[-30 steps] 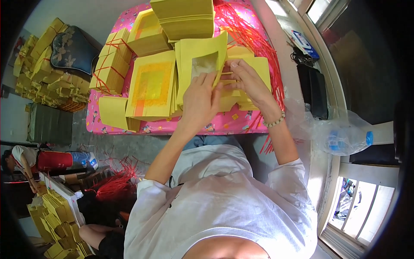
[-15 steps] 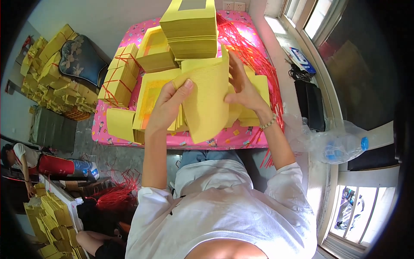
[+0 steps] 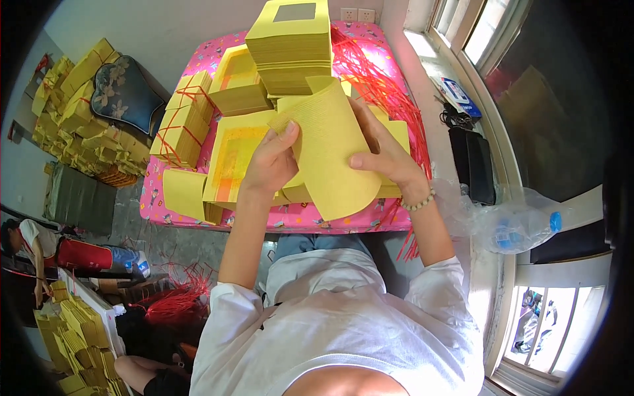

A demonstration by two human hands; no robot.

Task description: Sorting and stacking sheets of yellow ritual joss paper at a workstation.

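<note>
A curved sheaf of yellow paper (image 3: 327,155) is held up over the front of the bed, bowed lengthwise. My left hand (image 3: 272,158) grips its left edge, thumb on the near face. On the other side, my right hand (image 3: 389,155) is closed round the right edge with its thumb pressed on the front; its other fingers are behind the paper. Behind the sheaf rises a tall stack of yellow paper (image 3: 288,56). Left of my left hand lies a paper stack with a yellow-orange printed top (image 3: 231,148). Further left, a yellow bundle (image 3: 181,122) is tied with red strips.
Pink patterned cloth (image 3: 155,198) covers the bed. Loose red strips (image 3: 396,86) spread along its right side. A plastic bottle bag (image 3: 512,228) sits by the window ledge. Yellow bundles (image 3: 92,132) pile at far left beside a dark chair back (image 3: 125,92). Other people are at lower left.
My right hand has closed onto the sheaf's right edge, its thumb now on the front. The sheaf has swung right and bowed more. Both hands moved slightly right.
</note>
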